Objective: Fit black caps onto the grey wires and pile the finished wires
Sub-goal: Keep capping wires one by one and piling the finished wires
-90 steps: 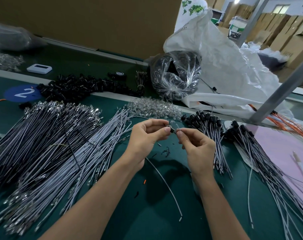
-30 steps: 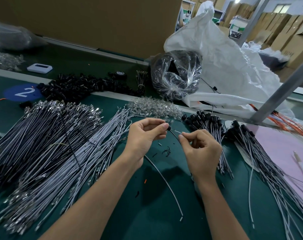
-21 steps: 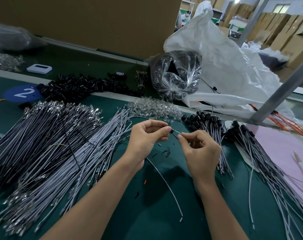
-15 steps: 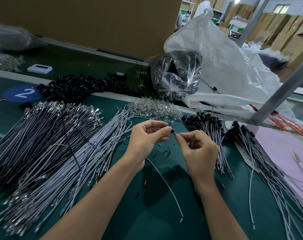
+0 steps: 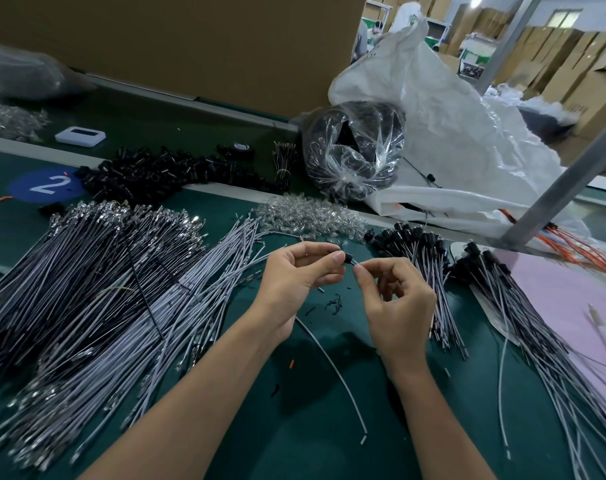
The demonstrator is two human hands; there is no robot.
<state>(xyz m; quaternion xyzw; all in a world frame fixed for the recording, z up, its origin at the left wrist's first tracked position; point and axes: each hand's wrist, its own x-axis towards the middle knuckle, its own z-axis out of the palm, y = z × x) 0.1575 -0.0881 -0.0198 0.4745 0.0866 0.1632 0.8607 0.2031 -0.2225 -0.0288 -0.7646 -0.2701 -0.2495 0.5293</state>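
Two hands nearly touch; left hand (image 5: 300,273) pinches black cap (image 5: 347,258); right hand (image 5: 397,308) pinches grey wire (image 5: 332,366) tip.

Green worktable (image 5: 312,452) before a brown partition (image 5: 190,39); slanted grey metal post (image 5: 571,185), stacked cardboard boxes (image 5: 571,64) behind.

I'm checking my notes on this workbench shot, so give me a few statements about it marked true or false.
1. The left hand pinches a black cap. True.
2. The right hand lies flat on the mat. False: it is raised, pinching the end of the grey wire at the cap.
3. The capped wires lie left of both hands. False: they lie to the right.
4. The blue disc shows a 2. True.
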